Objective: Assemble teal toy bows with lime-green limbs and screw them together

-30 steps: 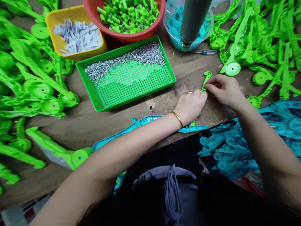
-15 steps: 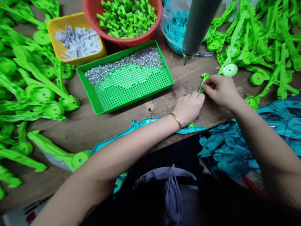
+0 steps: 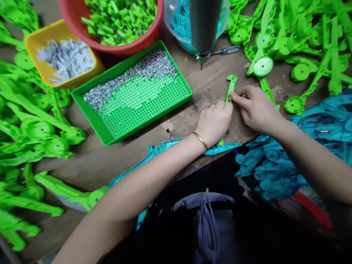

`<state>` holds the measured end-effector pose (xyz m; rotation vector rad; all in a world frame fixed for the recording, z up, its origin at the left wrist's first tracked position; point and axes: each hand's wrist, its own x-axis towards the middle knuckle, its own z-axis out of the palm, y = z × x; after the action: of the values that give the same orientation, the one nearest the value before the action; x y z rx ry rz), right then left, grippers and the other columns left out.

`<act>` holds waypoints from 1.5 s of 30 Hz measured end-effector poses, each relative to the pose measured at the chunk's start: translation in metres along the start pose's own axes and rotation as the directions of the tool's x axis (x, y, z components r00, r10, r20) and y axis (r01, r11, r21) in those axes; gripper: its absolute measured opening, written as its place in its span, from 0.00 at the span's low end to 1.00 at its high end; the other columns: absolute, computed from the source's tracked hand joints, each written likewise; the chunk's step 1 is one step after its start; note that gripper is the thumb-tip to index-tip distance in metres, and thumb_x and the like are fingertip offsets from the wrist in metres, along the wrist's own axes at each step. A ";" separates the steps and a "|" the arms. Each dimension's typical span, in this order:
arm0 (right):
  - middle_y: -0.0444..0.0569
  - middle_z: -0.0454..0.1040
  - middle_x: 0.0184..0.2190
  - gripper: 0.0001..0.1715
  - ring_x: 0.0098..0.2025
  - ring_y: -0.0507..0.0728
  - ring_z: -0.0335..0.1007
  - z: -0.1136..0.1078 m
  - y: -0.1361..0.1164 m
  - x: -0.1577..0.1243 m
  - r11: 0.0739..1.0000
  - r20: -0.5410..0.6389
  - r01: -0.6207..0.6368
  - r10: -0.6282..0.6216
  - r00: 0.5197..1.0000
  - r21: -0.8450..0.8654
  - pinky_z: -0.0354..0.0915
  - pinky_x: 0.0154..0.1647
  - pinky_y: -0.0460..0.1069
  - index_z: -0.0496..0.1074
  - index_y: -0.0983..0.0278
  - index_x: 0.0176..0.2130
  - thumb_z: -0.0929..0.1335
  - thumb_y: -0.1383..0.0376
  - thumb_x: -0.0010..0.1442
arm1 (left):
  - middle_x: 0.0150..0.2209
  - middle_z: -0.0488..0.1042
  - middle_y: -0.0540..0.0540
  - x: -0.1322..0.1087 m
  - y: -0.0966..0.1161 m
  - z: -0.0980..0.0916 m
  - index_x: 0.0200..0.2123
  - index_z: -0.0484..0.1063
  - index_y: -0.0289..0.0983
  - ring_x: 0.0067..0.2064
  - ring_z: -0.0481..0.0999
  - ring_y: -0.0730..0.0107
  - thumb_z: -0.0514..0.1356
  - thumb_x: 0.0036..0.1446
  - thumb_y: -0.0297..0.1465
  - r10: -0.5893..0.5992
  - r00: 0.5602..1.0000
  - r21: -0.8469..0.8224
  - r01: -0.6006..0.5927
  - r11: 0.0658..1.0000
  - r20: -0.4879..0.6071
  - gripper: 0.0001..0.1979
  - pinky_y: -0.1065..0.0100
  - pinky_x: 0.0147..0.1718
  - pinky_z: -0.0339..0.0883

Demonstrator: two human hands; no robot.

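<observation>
Where the worktable [image 3: 88,161] runs bare in the middle, I see a green tray [image 3: 132,93] half covered with small metal pins, a yellow tub [image 3: 59,60] of grey bits behind it and a red bowl [image 3: 115,22] of green pieces. A grey tool [image 3: 205,25] hangs down just behind the hands, its tip above the wood, with a small screwdriver [image 3: 227,50] lying beside it. Piles of green plastic arms [image 3: 297,40] crowd the right and left edges. A small green part [image 3: 230,88] stands between my 2 hands near the table's front: the left hand [image 3: 216,123] pinches its lower end, the right hand [image 3: 254,108] grips it from the other side, fingertips touching. A blue strip [image 3: 165,146] with thin wires lies under the left wrist. The part's lower half is hidden by fingers, and the blue heap [image 3: 275,165] at right is too blurred to read.
</observation>
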<state>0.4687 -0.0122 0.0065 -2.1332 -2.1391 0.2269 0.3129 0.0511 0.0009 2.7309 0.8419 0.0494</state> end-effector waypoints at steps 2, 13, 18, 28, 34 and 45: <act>0.58 0.69 0.51 0.26 0.51 0.65 0.63 0.008 0.002 -0.004 0.997 -0.051 -0.037 0.040 0.998 0.074 0.60 0.46 0.59 0.66 0.62 0.60 0.57 0.65 0.65 | 0.40 0.74 0.41 0.000 0.000 0.000 0.45 0.71 0.36 0.39 0.78 0.62 0.48 0.66 0.28 -0.016 1.000 -0.004 0.016 1.000 0.007 0.13 0.66 0.33 0.68; 0.55 0.72 0.49 0.19 0.53 0.63 0.66 0.011 -0.018 -0.016 0.934 -0.190 -0.120 0.192 0.963 0.337 0.61 0.51 0.58 0.70 0.63 0.53 0.62 0.64 0.64 | 0.33 0.78 0.47 -0.010 -0.028 -0.013 0.44 0.74 0.32 0.31 0.75 0.73 0.61 0.54 0.24 -0.214 0.972 -0.817 0.199 0.542 0.095 0.13 0.72 0.32 0.70; 0.52 0.74 0.44 0.14 0.48 0.61 0.68 0.022 -0.028 -0.020 0.939 -0.257 -0.121 0.209 0.944 0.322 0.60 0.48 0.56 0.74 0.61 0.47 0.63 0.63 0.64 | 0.37 0.79 0.47 -0.017 -0.031 -0.010 0.41 0.79 0.36 0.36 0.76 0.72 0.59 0.57 0.25 -0.201 0.979 -0.811 0.119 0.573 0.001 0.11 0.69 0.38 0.71; 0.52 0.73 0.42 0.16 0.46 0.60 0.67 0.029 -0.030 -0.021 0.948 -0.273 -0.112 0.197 0.942 0.299 0.57 0.46 0.55 0.77 0.61 0.45 0.62 0.61 0.66 | 0.32 0.79 0.48 -0.010 -0.030 -0.002 0.39 0.78 0.35 0.30 0.75 0.72 0.63 0.54 0.27 -0.279 0.956 -0.905 0.199 0.376 0.094 0.08 0.71 0.31 0.69; 0.53 0.73 0.42 0.16 0.45 0.61 0.67 0.029 -0.032 -0.023 0.959 -0.276 -0.112 0.185 0.943 0.260 0.57 0.45 0.55 0.77 0.61 0.45 0.61 0.62 0.66 | 0.31 0.79 0.47 -0.004 -0.027 0.000 0.33 0.79 0.34 0.32 0.75 0.71 0.65 0.53 0.30 -0.213 0.974 -0.872 0.166 0.460 0.073 0.06 0.70 0.34 0.68; 0.51 0.78 0.41 0.13 0.44 0.59 0.72 0.023 -0.032 -0.025 0.862 -0.273 -0.009 0.170 0.947 0.507 0.63 0.47 0.54 0.75 0.61 0.43 0.63 0.63 0.64 | 0.32 0.76 0.48 -0.001 -0.027 -0.013 0.32 0.76 0.36 0.36 0.73 0.67 0.61 0.56 0.28 0.003 1.000 -0.436 -0.015 0.900 -0.027 0.03 0.65 0.41 0.66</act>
<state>0.4333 -0.0373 -0.0091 -1.8198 -1.5867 0.3810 0.2957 0.0753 0.0064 2.3136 0.7211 0.2462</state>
